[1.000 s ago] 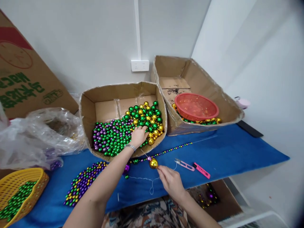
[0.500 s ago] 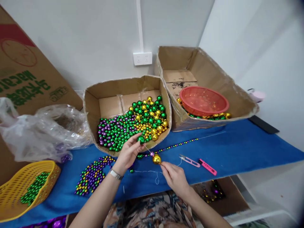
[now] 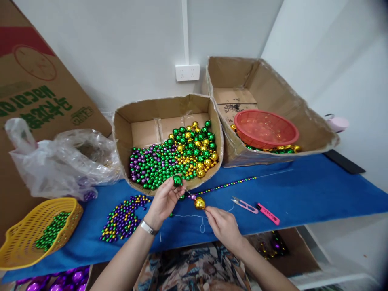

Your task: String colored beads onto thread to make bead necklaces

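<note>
Between the fingertips of my left hand (image 3: 165,200) is a large shiny green bead (image 3: 177,180), held just above the near rim of a cardboard box (image 3: 145,114) of loose beads. My right hand (image 3: 222,224) pinches the near end of a thin needle, close beside a large gold bead (image 3: 199,203). A small pink-purple bead (image 3: 193,197) sits against the gold one on the needle. The needle's bare far part points at the green bead; whether its tip has entered a hole I cannot tell. A loop of white thread (image 3: 202,226) lies on the blue cloth below.
A strand of small beads (image 3: 226,185) lies behind my hands. Pink thread snips (image 3: 246,205) and a pink cutter (image 3: 268,214) lie right. Loose beads (image 3: 124,218) and a yellow basket (image 3: 16,248) are left. A red basket (image 3: 266,127) rests in the second box.
My left hand has turned, bringing the green bead slightly left and more into view. My right hand keeps its hold near the gold bead. The whole view has shifted slightly.
</note>
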`<action>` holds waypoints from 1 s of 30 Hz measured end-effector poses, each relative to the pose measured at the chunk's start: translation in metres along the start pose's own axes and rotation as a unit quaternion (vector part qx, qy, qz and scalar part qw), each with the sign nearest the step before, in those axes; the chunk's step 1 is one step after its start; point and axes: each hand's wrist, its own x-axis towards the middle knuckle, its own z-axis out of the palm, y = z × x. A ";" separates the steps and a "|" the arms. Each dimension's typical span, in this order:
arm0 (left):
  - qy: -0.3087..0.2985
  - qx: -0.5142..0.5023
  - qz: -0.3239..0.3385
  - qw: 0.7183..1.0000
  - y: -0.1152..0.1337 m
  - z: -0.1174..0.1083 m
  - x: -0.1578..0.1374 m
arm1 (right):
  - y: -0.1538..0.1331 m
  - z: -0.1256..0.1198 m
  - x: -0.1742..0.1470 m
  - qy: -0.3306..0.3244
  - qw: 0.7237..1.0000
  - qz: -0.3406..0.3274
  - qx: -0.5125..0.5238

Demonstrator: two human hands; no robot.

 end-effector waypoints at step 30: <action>-0.004 0.165 0.068 0.984 -0.018 0.001 -0.026 | 0.003 0.013 -0.003 0.005 1.000 0.014 0.024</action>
